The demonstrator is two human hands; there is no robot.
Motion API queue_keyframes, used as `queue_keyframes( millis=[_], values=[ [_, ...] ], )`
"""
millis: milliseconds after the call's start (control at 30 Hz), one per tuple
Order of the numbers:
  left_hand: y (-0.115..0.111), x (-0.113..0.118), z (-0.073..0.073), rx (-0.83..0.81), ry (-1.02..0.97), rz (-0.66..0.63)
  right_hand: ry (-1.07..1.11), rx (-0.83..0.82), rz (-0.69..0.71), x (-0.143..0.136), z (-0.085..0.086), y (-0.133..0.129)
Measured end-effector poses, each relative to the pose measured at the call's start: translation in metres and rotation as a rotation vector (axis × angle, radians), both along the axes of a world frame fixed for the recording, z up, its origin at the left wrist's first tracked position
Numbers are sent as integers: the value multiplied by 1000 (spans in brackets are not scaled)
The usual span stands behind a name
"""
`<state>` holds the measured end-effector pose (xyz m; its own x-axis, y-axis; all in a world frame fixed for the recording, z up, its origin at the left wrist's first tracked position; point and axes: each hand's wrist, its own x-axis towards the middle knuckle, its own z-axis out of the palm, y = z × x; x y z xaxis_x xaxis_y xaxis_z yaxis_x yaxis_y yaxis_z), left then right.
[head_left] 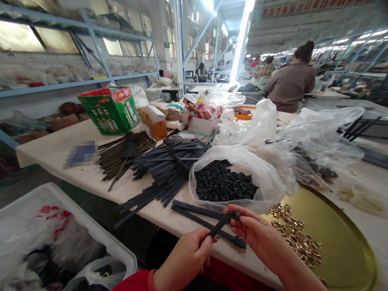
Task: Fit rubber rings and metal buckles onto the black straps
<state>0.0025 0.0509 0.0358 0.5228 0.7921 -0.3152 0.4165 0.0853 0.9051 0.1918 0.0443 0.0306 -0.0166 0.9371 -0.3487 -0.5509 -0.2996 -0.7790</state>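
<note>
A short black strap (pixel 220 223) is stretched between my two hands above the table's front edge. My left hand (pixel 194 251) pinches its lower end. At the upper end, the fingers of my right hand (pixel 254 230) close round the strap and a small black loop (pixel 235 215). Beneath them, more black straps (pixel 199 213) lie on the table. Just behind is an open plastic bag (pixel 270 175) filled with small black loops (pixel 225 181). To the right of my right hand, gold metal buckles (pixel 297 236) are heaped on a gold oval tray (pixel 346 245).
Piles of black strips (pixel 168 163) and brown strips (pixel 124 153) lie on the table (pixel 55 140). A green carton (pixel 110 111) and clear plastic bags (pixel 320 129) stand behind. A white bin (pixel 128 253) is at lower left. A person (pixel 290 82) sits beyond the table.
</note>
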Motion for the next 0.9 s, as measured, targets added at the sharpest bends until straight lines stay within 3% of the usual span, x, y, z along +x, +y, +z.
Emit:
queue_keyframes(
  millis=[200,400,533,667,900],
  values=[
    [3,0,3,32,43,-53,-192,11,0,0,-14,-3],
    [5,-6,10,175,203,-148,-515,165,85,-1,-21,-10],
    [6,-5,14,350,270,-224,-789,287,145,-5,-28,-17],
    [6,-1,12,518,413,-299,-883,289,160,-11,-39,-26],
    [-4,-8,9,557,460,-407,-1118,495,420,-23,-34,-42]
  ],
)
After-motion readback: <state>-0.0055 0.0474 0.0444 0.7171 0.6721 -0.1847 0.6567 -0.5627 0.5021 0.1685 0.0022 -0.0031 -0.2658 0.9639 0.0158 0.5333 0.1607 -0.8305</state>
